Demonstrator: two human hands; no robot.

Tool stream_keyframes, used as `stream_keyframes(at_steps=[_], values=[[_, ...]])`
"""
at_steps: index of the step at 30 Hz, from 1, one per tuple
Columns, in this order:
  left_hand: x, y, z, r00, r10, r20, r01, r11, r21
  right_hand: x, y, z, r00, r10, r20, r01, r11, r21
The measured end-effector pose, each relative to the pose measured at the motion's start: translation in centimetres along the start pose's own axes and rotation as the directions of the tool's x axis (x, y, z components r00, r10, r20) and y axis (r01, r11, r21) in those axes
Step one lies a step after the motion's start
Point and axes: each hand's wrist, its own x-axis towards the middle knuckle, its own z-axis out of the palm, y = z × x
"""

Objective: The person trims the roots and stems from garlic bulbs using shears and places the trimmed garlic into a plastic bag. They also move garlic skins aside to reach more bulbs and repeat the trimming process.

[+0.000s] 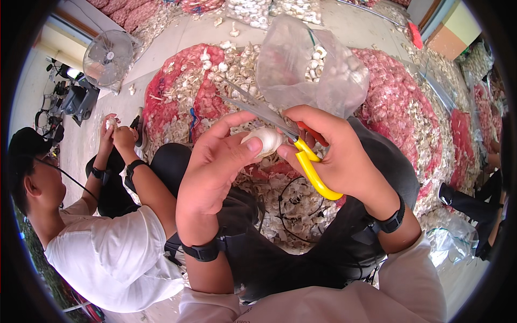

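Between the thumb and fingers of my left hand (215, 161) sits a white garlic bulb (264, 141). My right hand (339, 153) grips scissors (315, 172) with yellow and red-orange handles. Their metal blades stand apart and point up and left, just above the bulb. Beyond my hands, loose garlic bulbs (242, 67) lie heaped on a red mesh sack. A clear plastic bag (274, 70) with trimmed bulbs inside stands past my right hand.
Garlic skins (291, 210) cover the ground between my knees. At left a person in a white shirt (113, 247) sits holding a bulb. A fan (107, 56) stands behind them. Full red mesh sacks (396, 97) lie at right, and another person's leg (468, 202) shows at the far right.
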Motion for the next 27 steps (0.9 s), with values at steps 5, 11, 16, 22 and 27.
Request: stream_keyframes(at_steps=[5,11,16,22,27], values=[[0.3,-0.4,0.2,1.000,-0.005,0.027,0.003,0.996,0.084,-0.5,0.4,-0.1,1.000,-0.003,0.014,0.003,1.000,0.013],[0.4,-0.8,0.3,0.999,-0.002,0.052,-0.003,0.995,0.103,-1.0,0.7,0.1,1.000,0.010,0.007,-0.010,1.000,0.007],[0.7,-1.1,0.5,1.000,0.010,0.013,-0.011,0.997,0.077,-1.5,0.7,0.5,1.000,0.006,-0.026,-0.006,1.000,-0.018],[0.7,-0.7,1.0,0.999,0.037,-0.028,-0.037,0.999,-0.015,-1.3,1.1,1.8,0.988,0.090,-0.127,-0.067,0.982,0.175],[0.2,-0.3,1.2,0.981,0.177,-0.080,-0.179,0.984,-0.020,-0.4,-0.6,1.9,0.995,0.024,-0.094,-0.013,0.994,0.110]])
